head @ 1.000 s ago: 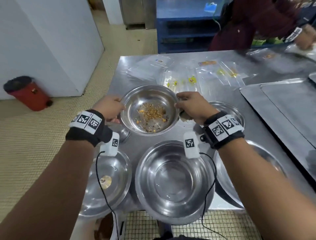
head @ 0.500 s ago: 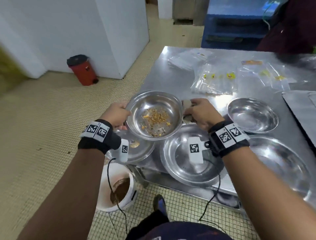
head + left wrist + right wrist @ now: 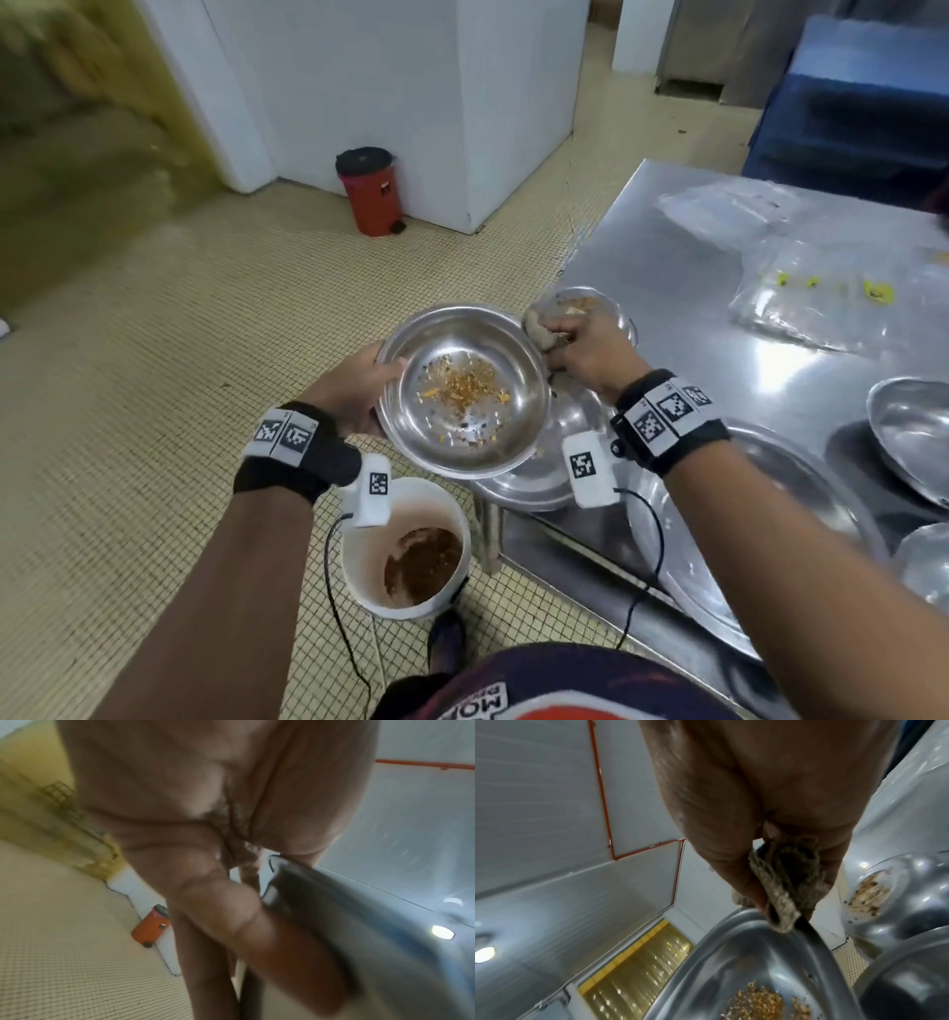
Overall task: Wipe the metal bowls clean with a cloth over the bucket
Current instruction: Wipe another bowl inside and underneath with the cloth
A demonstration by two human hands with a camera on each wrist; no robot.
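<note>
A metal bowl (image 3: 464, 390) with orange food scraps hangs in the air past the table's left edge, just beyond the white bucket (image 3: 405, 547) on the floor. My left hand (image 3: 359, 390) grips the bowl's left rim (image 3: 303, 882). My right hand (image 3: 580, 344) holds a grey-brown cloth (image 3: 539, 329) bunched in its fingers and pinches the cloth (image 3: 782, 886) against the bowl's right rim (image 3: 805, 925). The bucket holds brown waste.
Several more metal bowls sit on the steel table (image 3: 719, 288); one with crumbs (image 3: 585, 303) lies behind my right hand, others (image 3: 909, 437) at the right. Plastic bags (image 3: 821, 288) lie further back. A red pedal bin (image 3: 369, 190) stands by the white wall. My foot (image 3: 447, 637) is beside the bucket.
Both hands have carried the dirty bowl left off the table toward the bucket, and my view has swung left with it. The cloth stays in my right hand.
</note>
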